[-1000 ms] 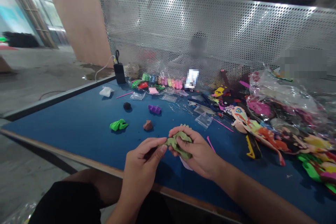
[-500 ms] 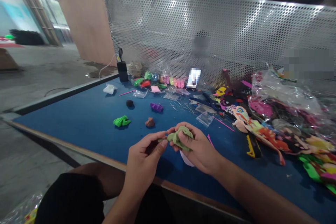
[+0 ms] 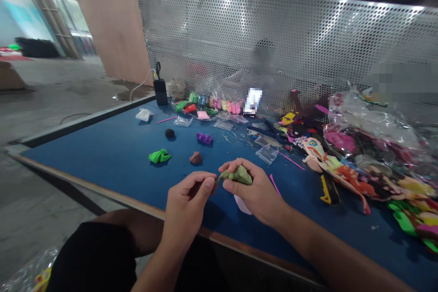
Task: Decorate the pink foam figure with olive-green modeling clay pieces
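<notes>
A lump of olive-green clay (image 3: 241, 175) is in my right hand (image 3: 258, 191), thumb and fingers closed round it. My left hand (image 3: 190, 203) pinches the thin end pulled out from the lump's left side. Both hands are above the blue table near its front edge. Beyond them lie a brown lump (image 3: 196, 158), a bright green lump (image 3: 159, 156), a purple lump (image 3: 204, 138) and a black ball (image 3: 169, 133). Partly under my right hand is a pale pink flat piece (image 3: 242, 205).
Clay packs (image 3: 219, 104) and a lit phone (image 3: 252, 101) stand by the perforated metal screen (image 3: 212, 32). At the right are a yellow cutter (image 3: 326, 190), colourful clay figures (image 3: 345, 173) and plastic bags (image 3: 369, 123). A black box (image 3: 160, 91) stands at the back left.
The green lump has turned in my right hand, and its left end is drawn out thinner. My right thumb has moved down and left; my left fingers remain at the thin end.
</notes>
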`<state>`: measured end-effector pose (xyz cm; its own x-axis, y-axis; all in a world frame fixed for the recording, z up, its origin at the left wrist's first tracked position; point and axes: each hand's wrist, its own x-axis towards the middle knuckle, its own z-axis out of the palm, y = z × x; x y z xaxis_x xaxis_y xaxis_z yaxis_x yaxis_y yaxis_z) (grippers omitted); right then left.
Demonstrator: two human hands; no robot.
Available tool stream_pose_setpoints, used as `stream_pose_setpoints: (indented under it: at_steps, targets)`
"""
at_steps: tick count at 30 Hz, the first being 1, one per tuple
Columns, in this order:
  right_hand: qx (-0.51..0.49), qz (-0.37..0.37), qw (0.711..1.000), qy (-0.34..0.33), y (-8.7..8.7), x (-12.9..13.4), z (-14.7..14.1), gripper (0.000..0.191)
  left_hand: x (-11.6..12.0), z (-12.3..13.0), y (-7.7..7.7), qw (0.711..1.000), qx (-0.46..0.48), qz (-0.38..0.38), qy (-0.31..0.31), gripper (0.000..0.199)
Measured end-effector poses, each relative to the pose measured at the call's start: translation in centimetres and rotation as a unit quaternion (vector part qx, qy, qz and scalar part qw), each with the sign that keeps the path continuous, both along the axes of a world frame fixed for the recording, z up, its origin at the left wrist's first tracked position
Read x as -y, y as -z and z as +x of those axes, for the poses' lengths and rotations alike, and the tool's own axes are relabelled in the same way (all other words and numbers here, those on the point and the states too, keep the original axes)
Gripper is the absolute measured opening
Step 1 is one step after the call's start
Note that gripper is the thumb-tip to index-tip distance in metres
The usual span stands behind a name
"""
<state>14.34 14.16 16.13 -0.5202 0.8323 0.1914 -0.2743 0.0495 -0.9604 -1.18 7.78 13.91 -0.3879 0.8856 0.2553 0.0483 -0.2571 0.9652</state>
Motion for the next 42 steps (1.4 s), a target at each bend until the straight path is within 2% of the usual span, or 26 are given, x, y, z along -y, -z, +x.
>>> stream_pose_setpoints:
  at_steps: [3,5,9,12,16,21,24,28,30,34,37,42]
  targets:
    - [0.064,0.082,0.993,0.048,-0.2,0.1,-0.1,0.026,-0.1,0.0,-0.1,1.000,0.011,-0.006,0.029,0.017]
    - [0.079,0.104,0.989,0.070,-0.4,0.2,-0.1,0.028,-0.2,0.0,0.1,0.998,0.050,-0.015,0.035,0.020]
    - [0.014,0.046,0.998,0.043,-0.5,0.3,-0.3,0.034,-0.3,0.2,0.5,0.994,0.110,-0.010,0.024,0.025]
    - [-0.043,-0.008,0.999,0.026,0.0,0.2,-0.4,0.034,-0.3,0.3,0.5,0.994,0.108,-0.013,-0.003,0.027]
    - [-0.049,0.005,0.997,0.060,0.4,-0.2,-0.3,0.033,-0.4,0.4,0.2,0.995,0.091,-0.013,-0.028,0.028]
    - [0.028,0.069,0.991,0.115,0.0,-0.1,-0.2,0.064,-0.6,0.6,-0.1,0.996,0.091,-0.004,-0.007,0.025]
    - [0.053,0.096,0.990,0.092,0.0,0.1,-0.2,0.072,-0.6,0.6,-0.4,0.997,0.071,-0.015,0.013,0.023]
    - [0.076,0.111,0.989,0.061,0.2,0.4,-0.1,0.077,-0.5,0.6,-0.8,0.998,0.057,-0.025,0.007,0.022]
    - [0.117,0.153,0.978,0.076,0.2,0.5,0.0,0.073,-0.5,0.7,-0.9,0.998,0.061,-0.032,0.003,0.023]
    - [0.184,0.254,0.943,0.109,0.0,0.6,0.0,0.040,-0.5,0.8,-0.9,0.997,0.063,-0.042,0.023,0.024]
    - [0.183,0.283,0.934,0.117,0.0,0.4,0.1,0.026,-0.7,0.7,-0.7,0.997,0.070,-0.034,0.025,0.024]
    - [0.168,0.289,0.936,0.110,0.1,0.4,0.0,0.020,-0.8,0.7,-0.5,0.995,0.087,-0.026,0.026,0.026]
